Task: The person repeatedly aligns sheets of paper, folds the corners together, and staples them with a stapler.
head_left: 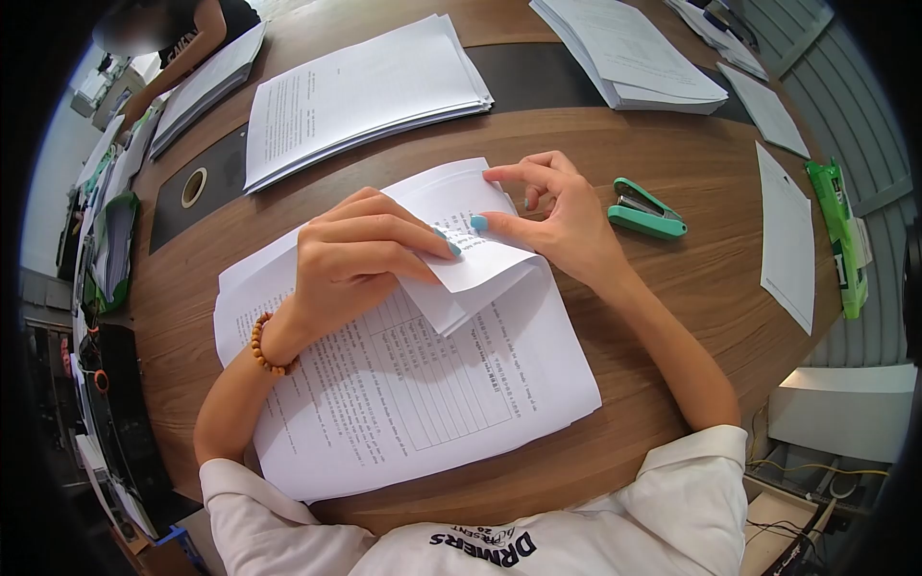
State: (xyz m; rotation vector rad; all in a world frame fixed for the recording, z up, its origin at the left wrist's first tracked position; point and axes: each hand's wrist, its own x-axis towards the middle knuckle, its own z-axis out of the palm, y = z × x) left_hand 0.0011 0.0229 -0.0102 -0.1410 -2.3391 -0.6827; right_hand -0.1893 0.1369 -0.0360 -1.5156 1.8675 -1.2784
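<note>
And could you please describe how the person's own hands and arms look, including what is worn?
The sleeves are short and white. A bracelet of round brown beads circles the left wrist; the right wrist shows none. Light blue nails show on the left hand and the right hand.

- One head-worn camera looks forward and down, from above and behind the grip of the left hand (360, 242) on the paper (492, 271).
- It sits near: the wearer's shirt (586, 538) fills the grip's near side.
- Its wide, curved view spans the table (696, 317) beyond.
</note>
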